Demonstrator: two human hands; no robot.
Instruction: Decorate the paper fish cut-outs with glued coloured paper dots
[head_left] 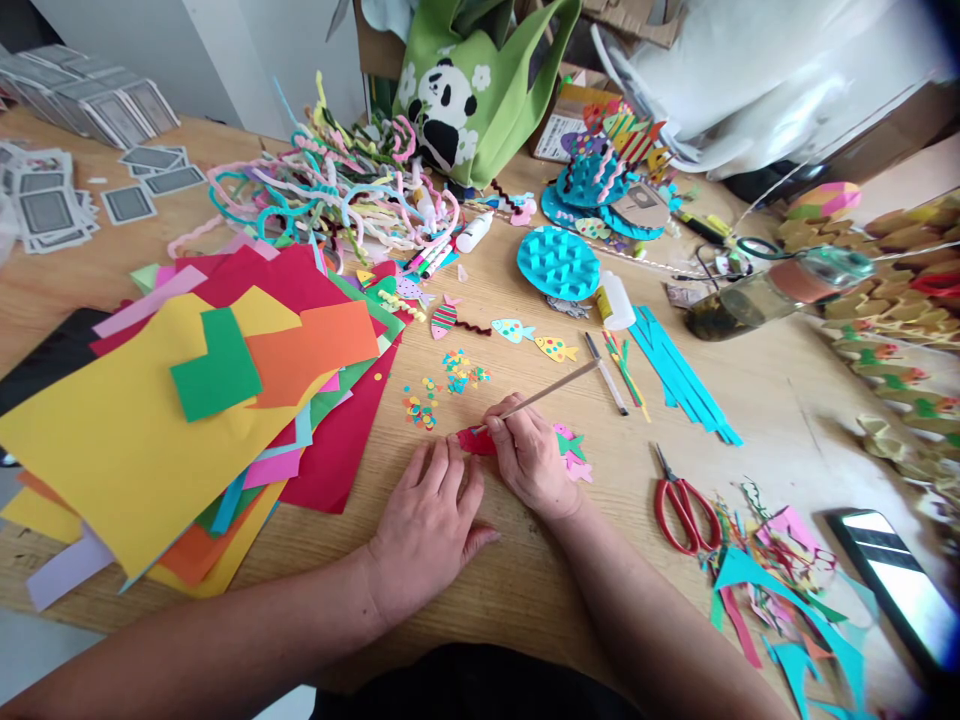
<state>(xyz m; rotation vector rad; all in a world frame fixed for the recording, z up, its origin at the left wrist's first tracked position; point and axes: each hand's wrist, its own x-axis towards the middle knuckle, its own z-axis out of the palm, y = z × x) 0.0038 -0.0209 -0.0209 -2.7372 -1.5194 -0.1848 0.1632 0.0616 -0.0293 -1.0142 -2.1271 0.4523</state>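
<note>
A small red paper cutout (475,441), likely a fish, lies on the table between my hands. My left hand (431,510) rests flat with its fingers stretched out, fingertips at the cutout's left end. Pinched in my right hand (531,455) is a thin wooden stick (561,383), its lower end over the red paper. Pink and green paper fish (572,450) show partly behind my right hand. Beyond my hands are small piles of coloured paper dots (459,372), a striped pink fish (443,319), a blue spotted fish (512,329) and a yellow one (556,348).
Stacked coloured paper (142,400) fills the left. Red-handled scissors (684,510), paper scraps (795,610) and a phone (896,585) lie right. Farther back are blue strips (686,378), a white glue bottle (615,302), a blue disc (559,263), pipe cleaners (337,190) and a glass jar (750,295).
</note>
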